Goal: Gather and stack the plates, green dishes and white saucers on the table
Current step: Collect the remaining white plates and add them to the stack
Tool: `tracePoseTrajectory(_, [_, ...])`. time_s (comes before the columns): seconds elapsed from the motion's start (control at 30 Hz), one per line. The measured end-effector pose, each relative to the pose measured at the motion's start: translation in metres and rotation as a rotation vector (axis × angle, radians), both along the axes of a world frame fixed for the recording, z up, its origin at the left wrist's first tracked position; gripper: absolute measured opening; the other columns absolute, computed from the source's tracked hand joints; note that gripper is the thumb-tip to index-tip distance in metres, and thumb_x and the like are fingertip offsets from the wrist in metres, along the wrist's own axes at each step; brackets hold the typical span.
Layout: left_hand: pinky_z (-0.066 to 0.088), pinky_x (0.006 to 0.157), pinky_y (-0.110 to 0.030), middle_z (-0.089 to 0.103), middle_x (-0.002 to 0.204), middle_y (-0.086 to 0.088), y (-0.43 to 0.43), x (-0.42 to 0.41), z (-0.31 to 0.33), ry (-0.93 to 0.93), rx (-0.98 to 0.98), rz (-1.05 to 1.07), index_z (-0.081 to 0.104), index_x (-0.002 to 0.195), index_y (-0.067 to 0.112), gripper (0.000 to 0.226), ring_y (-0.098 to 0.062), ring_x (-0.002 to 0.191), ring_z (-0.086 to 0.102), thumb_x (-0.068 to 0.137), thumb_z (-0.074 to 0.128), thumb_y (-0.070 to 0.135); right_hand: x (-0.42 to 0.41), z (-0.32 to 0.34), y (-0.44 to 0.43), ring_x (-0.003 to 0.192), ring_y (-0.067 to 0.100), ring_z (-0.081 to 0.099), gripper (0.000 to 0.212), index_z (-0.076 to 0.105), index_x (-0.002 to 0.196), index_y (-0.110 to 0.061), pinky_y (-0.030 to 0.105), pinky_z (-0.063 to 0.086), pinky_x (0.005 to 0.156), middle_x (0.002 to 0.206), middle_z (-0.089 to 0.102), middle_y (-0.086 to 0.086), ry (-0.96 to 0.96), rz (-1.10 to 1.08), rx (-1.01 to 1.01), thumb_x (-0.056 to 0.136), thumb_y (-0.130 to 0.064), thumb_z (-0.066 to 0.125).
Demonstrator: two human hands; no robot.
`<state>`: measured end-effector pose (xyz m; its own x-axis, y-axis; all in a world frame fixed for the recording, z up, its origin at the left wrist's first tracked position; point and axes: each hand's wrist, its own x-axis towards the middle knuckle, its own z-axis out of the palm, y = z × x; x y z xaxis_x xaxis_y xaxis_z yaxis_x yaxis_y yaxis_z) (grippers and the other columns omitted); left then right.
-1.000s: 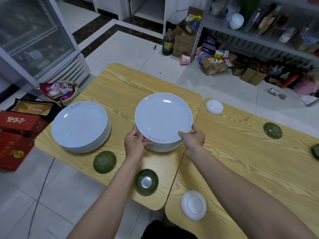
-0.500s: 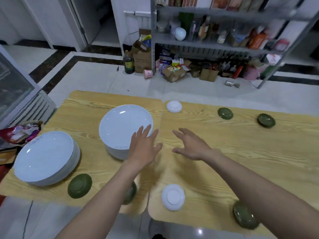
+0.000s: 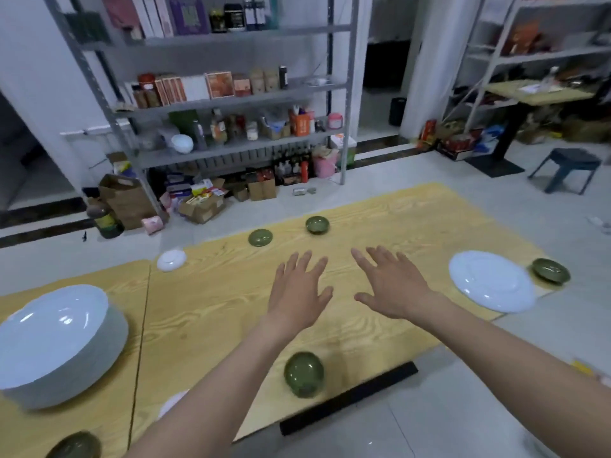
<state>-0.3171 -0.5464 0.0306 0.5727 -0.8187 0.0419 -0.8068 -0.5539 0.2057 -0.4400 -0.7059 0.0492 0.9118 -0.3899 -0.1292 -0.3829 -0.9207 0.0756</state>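
My left hand [image 3: 299,289] and my right hand [image 3: 388,285] hover over the middle of the wooden table [image 3: 211,302], fingers spread, holding nothing. A stack of white plates [image 3: 56,338] stands at the left. A single white plate [image 3: 492,280] lies near the table's right edge, with a green dish [image 3: 551,271] just beyond it. Two green dishes [image 3: 260,238] [image 3: 317,225] sit at the far edge, beside a white saucer [image 3: 171,260]. Another green dish [image 3: 304,373] lies upside down near the front edge, and one more green dish [image 3: 76,446] shows at the bottom left. My left forearm partly hides a white saucer [image 3: 172,403].
Metal shelves [image 3: 231,94] full of boxes and bottles stand behind the table, with cardboard boxes [image 3: 201,206] on the floor. A dark stool [image 3: 570,170] stands at the right. A seam [image 3: 140,342] splits the two tabletops. A black bar [image 3: 347,396] shows below the front edge.
Both hands let go of the plate stack and opened. My view swung right, so the stack now sits at far left and a single white plate came into sight at the right.
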Motion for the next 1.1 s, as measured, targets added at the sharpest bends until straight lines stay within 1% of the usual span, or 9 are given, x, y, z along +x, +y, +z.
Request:
tracePoseTrajectory(0.17, [0.015,0.122,-0.044,0.017,0.164,-0.004,-0.091,-0.079,0.006,-0.024,-0.043,-0.13,0.021,0.156,0.031,0.064,-0.028,0.151,0.012,0.099,0.044,0.05,-0.101,0.002,-0.072,0.153,0.027,0.006,0.087,-0.008,0.158,-0.022,0.049,0.014,0.12,0.166,0.007,0.009,-0.044,-0.164,-0.009,0.097,-0.058,0.043])
tracePoseTrajectory(0.3, [0.016,0.121,-0.045,0.018,0.164,-0.005,-0.154,-0.128,0.005,-0.024,-0.037,-0.216,0.021,0.156,0.03,0.064,-0.028,0.151,0.014,0.099,0.044,0.049,-0.164,0.002,-0.118,0.153,0.025,0.005,0.085,-0.005,0.159,-0.021,0.048,0.013,0.12,0.166,0.006,0.008,-0.067,-0.283,0.032,0.099,-0.055,0.044])
tracePoseTrajectory(0.47, [0.014,0.121,-0.043,0.019,0.164,-0.005,-0.218,-0.16,-0.001,-0.02,-0.038,-0.293,0.024,0.155,0.03,0.063,-0.028,0.151,0.014,0.098,0.045,0.048,-0.203,-0.005,-0.167,0.153,0.026,0.007,0.082,-0.002,0.159,-0.02,0.047,0.015,0.12,0.166,0.006,0.01,-0.089,-0.349,0.022,0.099,-0.053,0.043])
tracePoseTrajectory(0.6, [0.013,0.121,-0.042,0.02,0.163,-0.005,-0.272,-0.176,-0.017,-0.017,-0.035,-0.329,0.025,0.155,0.029,0.063,-0.028,0.15,0.015,0.098,0.046,0.047,-0.218,-0.021,-0.213,0.153,0.025,0.007,0.08,-0.001,0.159,-0.019,0.045,0.016,0.12,0.166,0.007,0.01,-0.084,-0.372,0.046,0.1,-0.051,0.043])
tracePoseTrajectory(0.8, [0.012,0.12,-0.041,0.018,0.164,-0.005,-0.355,-0.179,-0.046,0.038,-0.003,-0.311,0.023,0.156,0.028,0.063,-0.028,0.151,0.013,0.099,0.045,0.046,-0.211,-0.039,-0.294,0.152,0.026,0.009,0.08,0.002,0.159,-0.016,0.045,0.02,0.119,0.165,0.01,0.011,-0.06,-0.353,0.035,0.1,-0.05,0.044])
tracePoseTrajectory(0.9, [0.014,0.119,-0.04,0.016,0.164,-0.005,-0.386,-0.174,-0.058,0.081,0.028,-0.299,0.023,0.156,0.027,0.063,-0.028,0.151,0.012,0.1,0.045,0.045,-0.205,-0.044,-0.329,0.152,0.026,0.009,0.079,0.002,0.159,-0.016,0.044,0.021,0.119,0.165,0.009,0.011,-0.042,-0.322,0.065,0.101,-0.049,0.044])
tracePoseTrajectory(0.97, [0.016,0.118,-0.04,0.015,0.165,-0.005,-0.406,-0.17,-0.061,0.096,0.047,-0.283,0.022,0.157,0.027,0.063,-0.027,0.151,0.011,0.1,0.044,0.045,-0.2,-0.048,-0.352,0.153,0.025,0.008,0.077,0.002,0.159,-0.015,0.042,0.019,0.12,0.166,0.009,0.01,-0.052,-0.285,0.048,0.101,-0.048,0.043])
tracePoseTrajectory(1.1, [0.017,0.118,-0.041,0.015,0.165,-0.006,-0.43,-0.167,-0.071,0.127,0.078,-0.253,0.022,0.157,0.026,0.064,-0.028,0.151,0.012,0.1,0.045,0.045,-0.195,-0.06,-0.383,0.152,0.025,0.01,0.077,0.004,0.159,-0.016,0.041,0.019,0.12,0.165,0.011,0.009,-0.05,-0.245,0.102,0.101,-0.047,0.044])
